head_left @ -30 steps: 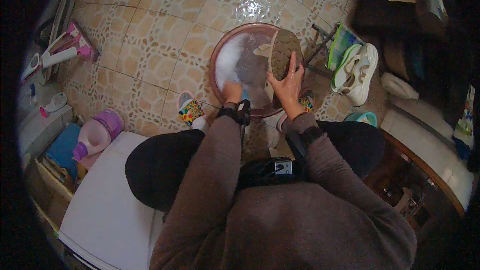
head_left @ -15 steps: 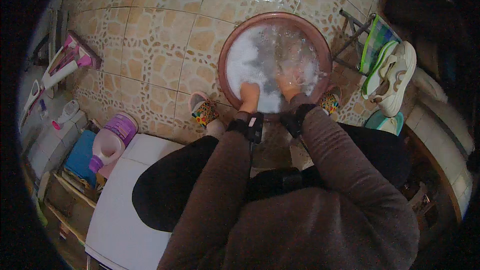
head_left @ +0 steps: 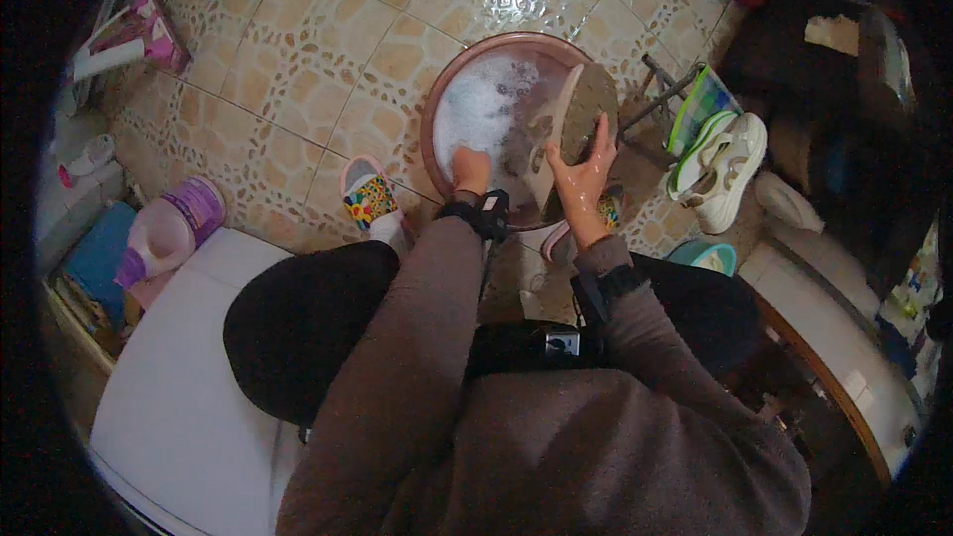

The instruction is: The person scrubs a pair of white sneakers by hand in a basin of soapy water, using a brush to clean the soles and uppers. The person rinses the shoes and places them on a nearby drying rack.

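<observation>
A reddish-brown basin (head_left: 431, 129) on the floor between my feet holds cloudy water, with white suds (head_left: 481, 104) gathered on its left side. My right hand (head_left: 586, 177) grips a beige shoe (head_left: 593, 99), thumb on its near side and fingers along the sole. The shoe is tipped up over the basin's right side, its greyish sole facing up and right. My left hand (head_left: 472, 171) is closed in a fist at the near edge of the suds. Its fingertips, and whatever they may hold, are hidden.
Right of the basin, another light shoe (head_left: 733, 174) rests by a folding stool (head_left: 695, 104) with green-edged fabric. A teal bowl (head_left: 717, 256) stands nearer. To my left are a purple-and-pink jug (head_left: 174, 228), a white surface (head_left: 189, 337) and a pink-and-white broom-like tool (head_left: 159, 32).
My right hand has come up out of the suds, raising a shoe with its sole in view. My left hand stays low in the basin. The whole view has shifted slightly.
</observation>
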### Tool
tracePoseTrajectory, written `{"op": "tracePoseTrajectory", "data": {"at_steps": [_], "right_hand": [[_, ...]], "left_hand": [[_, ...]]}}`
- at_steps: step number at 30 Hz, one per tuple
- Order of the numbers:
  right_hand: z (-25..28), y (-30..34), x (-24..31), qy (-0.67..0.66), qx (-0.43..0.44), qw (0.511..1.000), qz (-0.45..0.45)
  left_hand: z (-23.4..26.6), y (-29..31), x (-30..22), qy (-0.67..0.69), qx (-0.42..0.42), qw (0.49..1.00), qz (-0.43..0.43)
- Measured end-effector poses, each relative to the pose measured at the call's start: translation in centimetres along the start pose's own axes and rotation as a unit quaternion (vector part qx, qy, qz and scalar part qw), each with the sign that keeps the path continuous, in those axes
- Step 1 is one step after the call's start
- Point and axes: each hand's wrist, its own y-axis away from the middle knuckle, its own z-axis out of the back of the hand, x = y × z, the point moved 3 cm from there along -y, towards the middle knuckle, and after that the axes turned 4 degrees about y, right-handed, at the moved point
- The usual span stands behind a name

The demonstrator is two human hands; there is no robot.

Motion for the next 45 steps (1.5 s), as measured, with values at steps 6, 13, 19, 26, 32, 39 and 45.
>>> {"op": "tracePoseTrajectory", "data": {"at_steps": [6,13,19,26,32,39,45], "right_hand": [[6.9,0.6,3.2,-0.009,-0.071,0.992,0.107],[0.1,-0.7,0.2,0.032,-0.011,0.999,0.041],[-8.2,-1.5,-2.6,0.123,0.070,0.990,-0.010],[-11.5,-1.2,-3.8,0.191,0.048,0.980,0.035],[-10.6,-1.4,-3.6,0.177,0.074,0.981,0.014],[-5.1,-0.9,-1.2,-0.015,0.029,0.999,-0.002],[3.1,-0.3,1.9,-0.051,-0.042,0.987,0.146]], "left_hand": [[-2.1,-1.2,1.8,0.016,0.075,0.996,0.055],[-4.0,-1.3,3.9,-0.195,0.037,0.965,-0.174],[-1.6,0.8,2.3,-0.303,0.078,0.908,-0.277],[0.4,1.2,-0.7,-0.291,0.160,0.938,-0.098],[0.5,0.5,-0.2,-0.304,0.142,0.924,-0.185],[-0.4,-1.7,2.0,-0.324,0.094,0.893,-0.299],[1.5,-1.6,-0.6,-0.156,0.087,0.965,-0.192]]}}
